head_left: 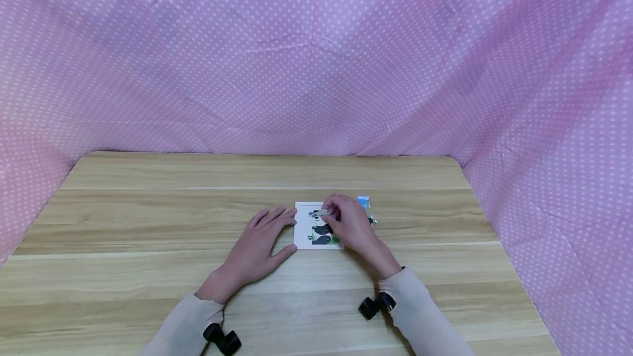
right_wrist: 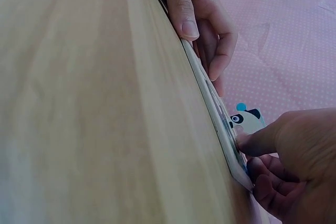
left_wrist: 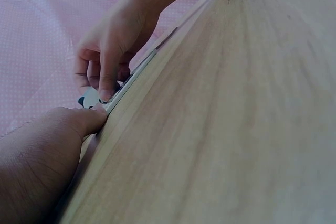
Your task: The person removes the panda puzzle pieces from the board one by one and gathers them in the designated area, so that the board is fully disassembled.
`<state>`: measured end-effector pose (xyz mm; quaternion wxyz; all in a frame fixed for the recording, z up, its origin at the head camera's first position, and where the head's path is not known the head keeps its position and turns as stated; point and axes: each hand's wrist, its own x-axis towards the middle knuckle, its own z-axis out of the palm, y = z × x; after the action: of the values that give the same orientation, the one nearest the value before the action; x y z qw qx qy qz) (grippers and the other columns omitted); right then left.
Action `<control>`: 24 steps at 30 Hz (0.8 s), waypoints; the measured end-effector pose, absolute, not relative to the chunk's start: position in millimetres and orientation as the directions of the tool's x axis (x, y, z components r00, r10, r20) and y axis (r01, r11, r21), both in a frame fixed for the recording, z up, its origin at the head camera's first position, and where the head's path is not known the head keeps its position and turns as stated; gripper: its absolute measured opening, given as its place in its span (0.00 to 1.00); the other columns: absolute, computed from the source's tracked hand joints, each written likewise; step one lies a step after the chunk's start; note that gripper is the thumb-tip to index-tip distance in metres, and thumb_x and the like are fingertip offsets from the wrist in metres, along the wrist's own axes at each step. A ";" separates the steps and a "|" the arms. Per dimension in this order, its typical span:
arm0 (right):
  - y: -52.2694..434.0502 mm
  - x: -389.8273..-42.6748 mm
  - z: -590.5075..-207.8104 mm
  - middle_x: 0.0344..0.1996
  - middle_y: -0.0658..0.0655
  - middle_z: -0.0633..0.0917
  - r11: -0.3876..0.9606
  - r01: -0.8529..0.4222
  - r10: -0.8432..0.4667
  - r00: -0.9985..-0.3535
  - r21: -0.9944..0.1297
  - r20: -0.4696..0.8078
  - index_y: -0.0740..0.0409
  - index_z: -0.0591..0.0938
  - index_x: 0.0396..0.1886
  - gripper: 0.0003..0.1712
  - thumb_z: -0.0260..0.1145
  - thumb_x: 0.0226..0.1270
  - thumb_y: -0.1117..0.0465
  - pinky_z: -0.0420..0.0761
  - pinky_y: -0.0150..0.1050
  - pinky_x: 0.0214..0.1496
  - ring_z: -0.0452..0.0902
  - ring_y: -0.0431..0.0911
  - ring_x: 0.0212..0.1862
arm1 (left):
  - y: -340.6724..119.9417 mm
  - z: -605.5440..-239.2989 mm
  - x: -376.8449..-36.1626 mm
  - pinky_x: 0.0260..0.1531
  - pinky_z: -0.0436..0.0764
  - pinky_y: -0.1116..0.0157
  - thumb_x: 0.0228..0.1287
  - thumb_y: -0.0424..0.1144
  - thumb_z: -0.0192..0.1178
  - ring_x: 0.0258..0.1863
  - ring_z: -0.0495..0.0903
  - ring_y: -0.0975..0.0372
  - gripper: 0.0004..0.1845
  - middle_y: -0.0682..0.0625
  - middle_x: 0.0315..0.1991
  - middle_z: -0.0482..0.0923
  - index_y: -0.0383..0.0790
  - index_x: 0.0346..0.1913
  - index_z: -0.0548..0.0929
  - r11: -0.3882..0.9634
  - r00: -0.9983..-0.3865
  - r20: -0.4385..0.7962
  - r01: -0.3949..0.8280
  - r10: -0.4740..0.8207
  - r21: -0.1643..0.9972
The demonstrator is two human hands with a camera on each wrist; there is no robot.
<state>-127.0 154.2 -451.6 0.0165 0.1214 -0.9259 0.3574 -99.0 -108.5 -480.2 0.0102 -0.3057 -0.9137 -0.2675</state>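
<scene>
A white puzzle board (head_left: 302, 228) with a partly assembled panda picture (head_left: 321, 233) lies on the table between both hands. My right hand (head_left: 352, 228) is over the board's upper right part. Between its thumb and fingers it pinches a puzzle piece (right_wrist: 251, 121), tilted up, showing a panda's eye and dark ear with a blue knob. My left hand (head_left: 259, 246) rests at the board's left side, fingers spread and fairly straight, fingertips and thumb touching the edge. The right hand hides part of the picture.
Just right of the board lie a blue puzzle piece (head_left: 364, 201) and a darker piece (head_left: 372, 221), partly behind the right hand. The wooden table (head_left: 148, 224) has a pink dotted cloth (head_left: 277, 70) hanging behind it. Both wrists carry black cameras (head_left: 369, 307).
</scene>
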 end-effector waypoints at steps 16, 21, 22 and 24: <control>155.3 -126.1 -450.3 0.34 0.48 0.83 0.712 -0.243 -0.230 -0.967 -0.658 0.108 0.54 0.87 0.41 0.07 0.79 0.73 0.67 0.79 0.36 0.42 0.76 0.44 0.38 | -108.5 -481.1 -98.8 0.86 0.57 0.43 0.78 0.57 0.67 0.86 0.63 0.51 0.29 0.52 0.85 0.69 0.43 0.72 0.80 0.672 -0.811 0.186 0.569 0.555 0.474; 157.0 -126.6 -451.0 0.35 0.49 0.85 0.687 -0.246 -0.220 -0.967 -0.684 0.126 0.55 0.90 0.44 0.04 0.78 0.75 0.65 0.80 0.36 0.42 0.77 0.43 0.38 | -108.6 -480.6 -98.6 0.86 0.58 0.43 0.79 0.57 0.67 0.86 0.63 0.51 0.30 0.52 0.85 0.68 0.44 0.73 0.80 0.675 -0.812 0.183 0.566 0.554 0.473; 157.3 -126.7 -451.1 0.35 0.49 0.85 0.682 -0.248 -0.218 -0.967 -0.688 0.133 0.55 0.90 0.44 0.03 0.77 0.75 0.65 0.80 0.36 0.42 0.77 0.43 0.38 | -108.5 -480.6 -98.6 0.86 0.58 0.43 0.79 0.57 0.67 0.86 0.63 0.51 0.30 0.52 0.85 0.68 0.44 0.73 0.80 0.674 -0.812 0.183 0.567 0.554 0.473; 157.9 -126.6 -451.6 0.36 0.49 0.86 0.670 -0.250 -0.212 -0.967 -0.699 0.143 0.56 0.91 0.45 0.03 0.76 0.76 0.66 0.80 0.36 0.42 0.78 0.43 0.38 | -108.5 -480.8 -98.5 0.86 0.58 0.42 0.79 0.57 0.67 0.86 0.63 0.51 0.30 0.52 0.85 0.69 0.44 0.73 0.80 0.673 -0.811 0.185 0.568 0.554 0.474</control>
<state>-126.6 157.9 -451.6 0.0248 0.1265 -0.9134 0.3860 -98.5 -108.5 -480.8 0.0129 -0.3068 -0.9144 -0.2637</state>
